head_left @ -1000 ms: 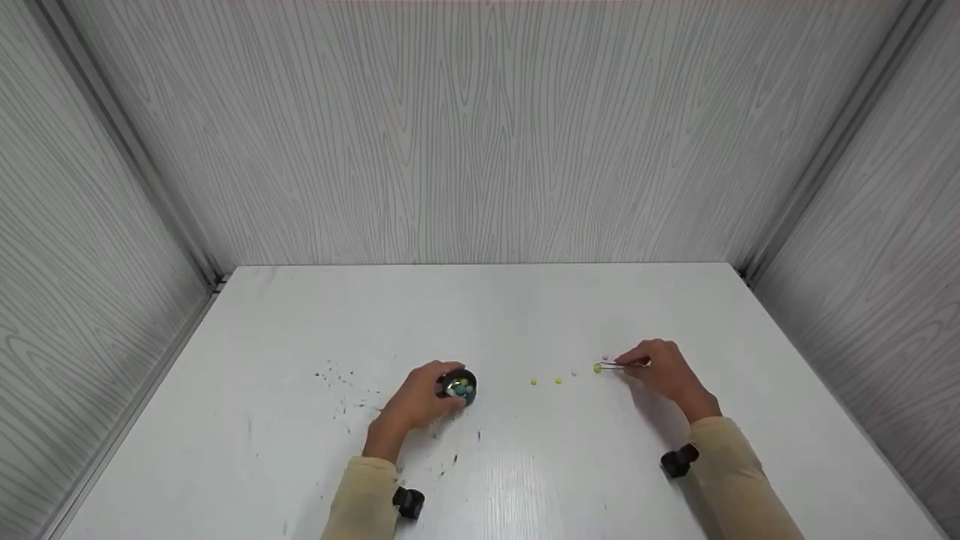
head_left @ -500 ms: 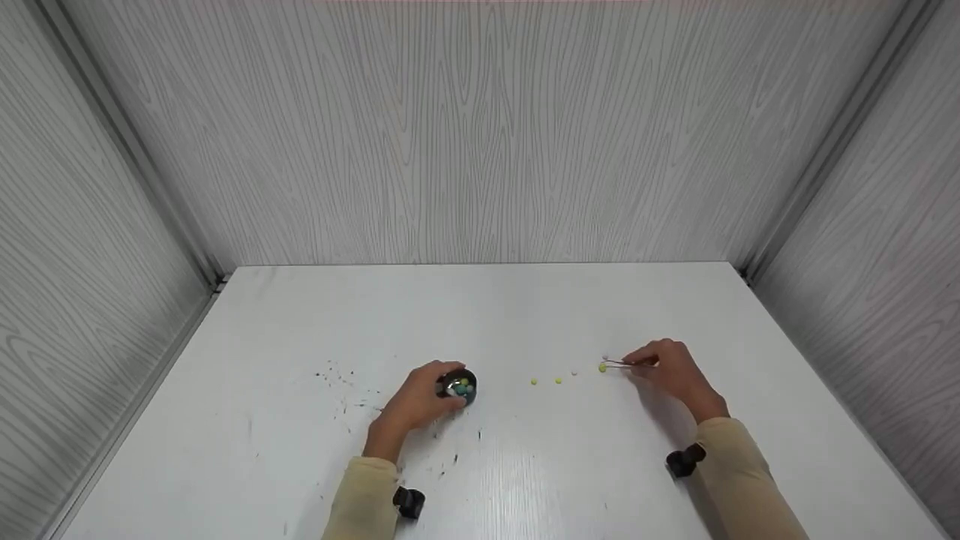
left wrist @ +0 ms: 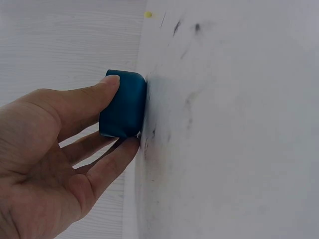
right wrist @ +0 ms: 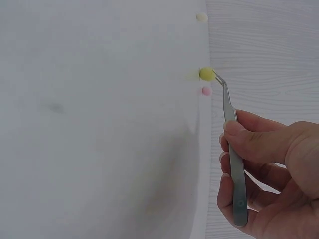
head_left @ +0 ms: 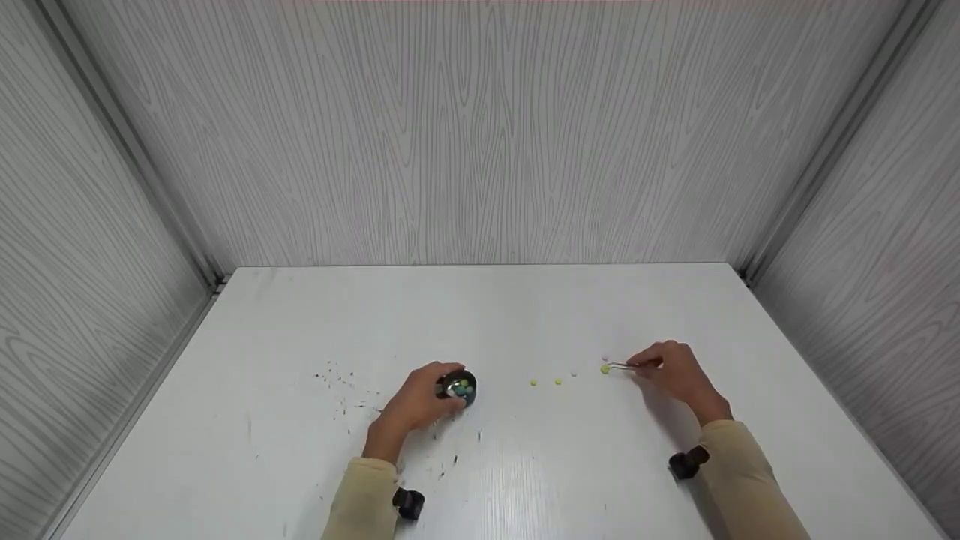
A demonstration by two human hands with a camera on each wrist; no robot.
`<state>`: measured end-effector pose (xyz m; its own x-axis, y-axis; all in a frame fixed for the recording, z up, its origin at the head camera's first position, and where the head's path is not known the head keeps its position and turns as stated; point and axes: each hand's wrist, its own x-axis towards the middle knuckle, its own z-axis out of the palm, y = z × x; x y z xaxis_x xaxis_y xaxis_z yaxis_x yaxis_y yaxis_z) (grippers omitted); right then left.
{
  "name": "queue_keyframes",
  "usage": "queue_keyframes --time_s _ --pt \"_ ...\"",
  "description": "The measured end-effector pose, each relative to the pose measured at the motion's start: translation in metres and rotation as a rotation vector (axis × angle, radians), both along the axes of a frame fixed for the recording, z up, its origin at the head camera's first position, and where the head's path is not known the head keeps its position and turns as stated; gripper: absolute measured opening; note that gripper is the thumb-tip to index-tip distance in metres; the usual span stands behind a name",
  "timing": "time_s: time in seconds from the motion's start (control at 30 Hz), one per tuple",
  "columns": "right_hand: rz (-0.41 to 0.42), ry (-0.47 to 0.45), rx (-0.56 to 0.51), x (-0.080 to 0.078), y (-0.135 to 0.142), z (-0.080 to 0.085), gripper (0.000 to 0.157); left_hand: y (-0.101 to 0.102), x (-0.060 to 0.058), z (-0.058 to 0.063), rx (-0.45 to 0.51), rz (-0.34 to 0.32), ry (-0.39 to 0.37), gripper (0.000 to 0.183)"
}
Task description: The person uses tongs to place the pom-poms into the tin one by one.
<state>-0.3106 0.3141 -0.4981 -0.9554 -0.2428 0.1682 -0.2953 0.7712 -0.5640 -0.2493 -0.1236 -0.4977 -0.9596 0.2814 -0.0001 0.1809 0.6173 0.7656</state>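
Note:
My left hand [head_left: 420,396] holds a small blue metal cup [left wrist: 124,104] on the table, thumb on one side and fingers on the other. Several green, yellow and teal balls [head_left: 462,388] lie inside it. My right hand [head_left: 673,375] pinches a pair of bent-tip tweezers [right wrist: 234,164] between thumb and fingers. The tweezer tips are right at a yellow ball [right wrist: 207,74] on the white surface. Close by the yellow ball lies a small pink ball [right wrist: 207,91].
Between the cup and the tweezers, two small yellow balls [head_left: 558,382] and a pale ball [head_left: 574,374] lie in a loose row. Dark smudges [head_left: 337,375] mark the white table [head_left: 480,315] on the left. Grey wood-grain panels [head_left: 480,135] enclose the back and sides.
My right hand has drawn slightly to the right with the tweezers, whose prongs show less apart now. The yellow ball at their tips has shifted a little right. The left hand stays on the cup.

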Motion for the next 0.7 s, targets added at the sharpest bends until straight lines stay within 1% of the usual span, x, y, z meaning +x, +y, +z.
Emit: queue_keyframes --time_s 0.5,0.7 --pt "0.029 0.055 0.004 0.0023 -0.0017 0.0047 0.021 0.0001 -0.0011 -0.0018 0.009 -0.009 0.004 0.056" --pt "0.041 0.096 -0.007 0.0023 -0.004 0.0058 0.021 0.0009 -0.001 -0.002 0.002 0.009 -0.007 0.056"
